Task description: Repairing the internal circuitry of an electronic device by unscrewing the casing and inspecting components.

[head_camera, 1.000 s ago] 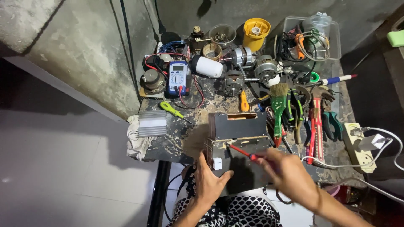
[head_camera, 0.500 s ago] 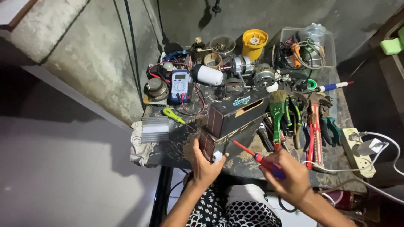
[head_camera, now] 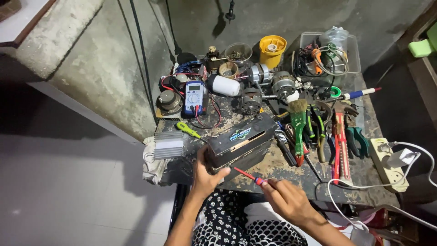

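A black metal box (head_camera: 243, 142) lies tilted on the worn workbench (head_camera: 364, 173), near its front edge. My left hand (head_camera: 205, 175) grips the box's near left corner. In my right hand (head_camera: 284, 198) is a screwdriver with a red and blue handle (head_camera: 249, 176); its tip points at the box's near end, close to my left thumb. Whether the tip touches the box cannot be told.
Behind the box lie a blue multimeter (head_camera: 195, 97), several small motors (head_camera: 283, 84), a yellow funnel-like part (head_camera: 272, 48) and a clear tub of wires (head_camera: 325, 57). Pliers (head_camera: 339, 141) and a green-handled brush (head_camera: 298, 123) lie to the right. A white power strip (head_camera: 387, 165) sits at the right edge, a finned heat sink (head_camera: 168, 145) at the left.
My left hand has turned the box from square-on to slanted, its right end swung away. The screwdriver tip has moved in toward the box's near end.
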